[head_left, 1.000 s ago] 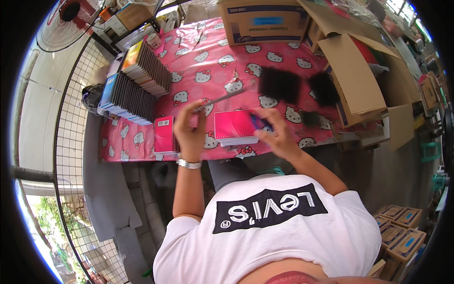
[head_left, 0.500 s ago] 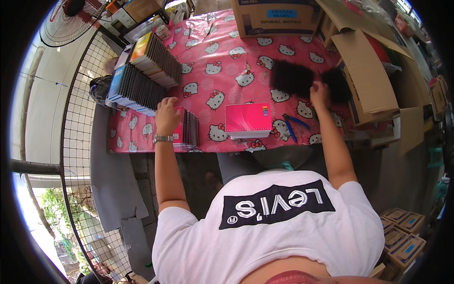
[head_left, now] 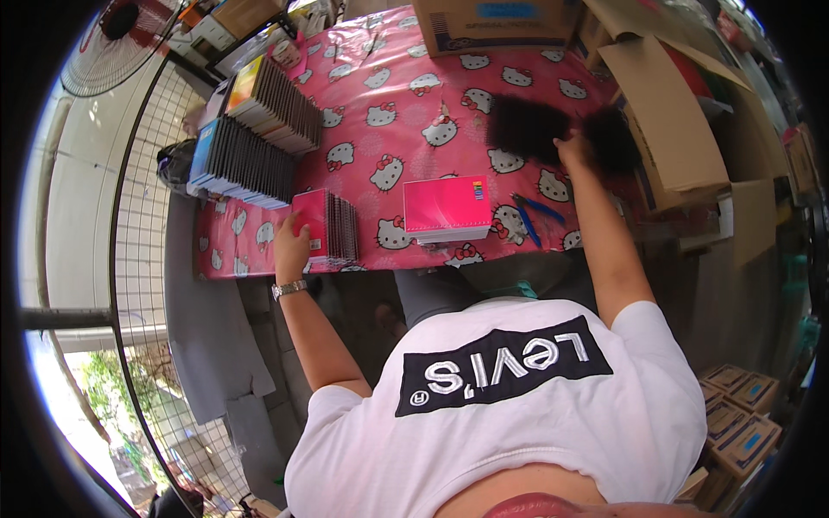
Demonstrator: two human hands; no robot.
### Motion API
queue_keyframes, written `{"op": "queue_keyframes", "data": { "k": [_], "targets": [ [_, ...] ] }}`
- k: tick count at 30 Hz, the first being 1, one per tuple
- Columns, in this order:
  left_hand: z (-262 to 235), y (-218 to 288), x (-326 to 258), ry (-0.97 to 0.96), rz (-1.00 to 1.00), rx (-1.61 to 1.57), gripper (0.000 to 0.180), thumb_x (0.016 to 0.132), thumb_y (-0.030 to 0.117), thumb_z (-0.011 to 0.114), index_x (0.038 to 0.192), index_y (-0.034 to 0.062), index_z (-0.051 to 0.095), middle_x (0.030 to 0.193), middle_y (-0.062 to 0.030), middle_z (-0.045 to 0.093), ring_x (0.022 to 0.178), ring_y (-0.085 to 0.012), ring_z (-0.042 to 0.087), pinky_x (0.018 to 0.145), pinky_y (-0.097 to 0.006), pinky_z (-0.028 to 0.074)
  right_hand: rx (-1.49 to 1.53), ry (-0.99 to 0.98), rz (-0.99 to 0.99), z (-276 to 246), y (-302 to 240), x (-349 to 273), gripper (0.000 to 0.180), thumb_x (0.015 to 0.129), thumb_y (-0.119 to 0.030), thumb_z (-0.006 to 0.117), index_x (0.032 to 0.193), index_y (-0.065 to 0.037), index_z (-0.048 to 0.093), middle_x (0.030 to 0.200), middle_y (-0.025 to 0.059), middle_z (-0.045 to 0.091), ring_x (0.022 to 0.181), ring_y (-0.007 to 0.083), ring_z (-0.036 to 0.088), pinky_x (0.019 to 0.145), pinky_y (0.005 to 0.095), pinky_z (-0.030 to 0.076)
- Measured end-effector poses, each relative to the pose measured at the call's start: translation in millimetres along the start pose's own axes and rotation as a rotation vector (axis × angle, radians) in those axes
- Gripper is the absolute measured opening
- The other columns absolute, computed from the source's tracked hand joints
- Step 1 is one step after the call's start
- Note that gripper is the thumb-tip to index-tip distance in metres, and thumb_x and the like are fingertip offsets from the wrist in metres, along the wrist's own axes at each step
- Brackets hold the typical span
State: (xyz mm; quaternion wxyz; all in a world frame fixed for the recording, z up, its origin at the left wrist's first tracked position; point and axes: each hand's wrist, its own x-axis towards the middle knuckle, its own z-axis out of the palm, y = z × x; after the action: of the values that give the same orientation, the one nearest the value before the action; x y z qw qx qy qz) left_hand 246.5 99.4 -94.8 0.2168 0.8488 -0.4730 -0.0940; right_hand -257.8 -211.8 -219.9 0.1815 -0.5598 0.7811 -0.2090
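Resting flat with fingers spread, the left hand is pressing the pink notebook stack; the right hand is pinching black bindings just beside it.

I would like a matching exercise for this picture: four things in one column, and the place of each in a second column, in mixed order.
Things:
1. left hand
2. right hand
3. pink notebook
4. blue pliers

Places:
a. lying alone at the table's near edge, in the middle
b. on the upright pink notebooks
c. between two black piles
d. just right of the single notebook

Pairs: 1-b, 2-c, 3-a, 4-d
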Motion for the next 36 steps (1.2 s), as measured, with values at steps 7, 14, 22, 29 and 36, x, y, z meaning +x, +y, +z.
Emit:
{"op": "queue_keyframes", "data": {
  "k": [7,14,22,29,36],
  "targets": [
    [31,220,-51,-0.032,1.042,-0.094,0.031,0.080,0.013,0.072,0.111,0.0093,0.068,0.121,-0.0106,0.064,0.113,-0.0323,0.059,0.094,-0.039,0.050,0.577,0.048,0.117,2,52,49,0.042,0.088,-0.021,0.068,0.126,-0.005,0.062,0.119,0.0172,0.067,0.110,0.0304,0.065,0.090,0.0387,0.053],
    [53,236,-40,-0.428,1.090,0.117,0.023,0.081,0.016,0.072,0.103,0.0109,0.071,0.100,-0.0060,0.069,0.089,-0.0261,0.067,0.074,-0.038,0.056,1.006,-0.266,-0.134,-91,-3,-16,0.030,0.095,-0.016,0.056,0.122,-0.007,0.065,0.096,0.0034,0.065,0.066,0.0068,0.056,0.056,0.0216,0.046],
    [52,240,-37,-0.422,1.185,0.139,0.014,0.082,0.015,0.071,0.095,0.0096,0.073,0.089,-0.0067,0.069,0.078,-0.0257,0.068,0.070,-0.037,0.056,0.833,-0.576,-0.425,-127,-35,-118,0.030,0.098,-0.018,0.056,0.124,-0.007,0.065,0.087,-0.0009,0.063,0.065,0.0036,0.050,0.060,0.0204,0.044],
    [55,237,-29,-0.420,1.281,0.149,0.012,0.084,0.017,0.066,0.093,0.0091,0.069,0.084,-0.0061,0.066,0.076,-0.0264,0.066,0.067,-0.038,0.055,0.838,-0.641,-0.427,-117,-37,-156,0.031,0.095,-0.011,0.054,0.123,-0.003,0.064,0.087,-0.0008,0.061,0.070,0.0053,0.055,0.063,0.0223,0.048],
    [55,233,-31,-0.209,1.374,0.128,0.026,0.080,0.016,0.068,0.103,0.0033,0.065,0.084,-0.0066,0.066,0.075,-0.0239,0.066,0.064,-0.037,0.055,0.998,-0.779,-0.253,-114,-46,-205,0.034,0.096,-0.014,0.054,0.127,-0.002,0.059,0.086,0.0002,0.060,0.068,0.0063,0.055,0.061,0.0239,0.048]
  ]
}}
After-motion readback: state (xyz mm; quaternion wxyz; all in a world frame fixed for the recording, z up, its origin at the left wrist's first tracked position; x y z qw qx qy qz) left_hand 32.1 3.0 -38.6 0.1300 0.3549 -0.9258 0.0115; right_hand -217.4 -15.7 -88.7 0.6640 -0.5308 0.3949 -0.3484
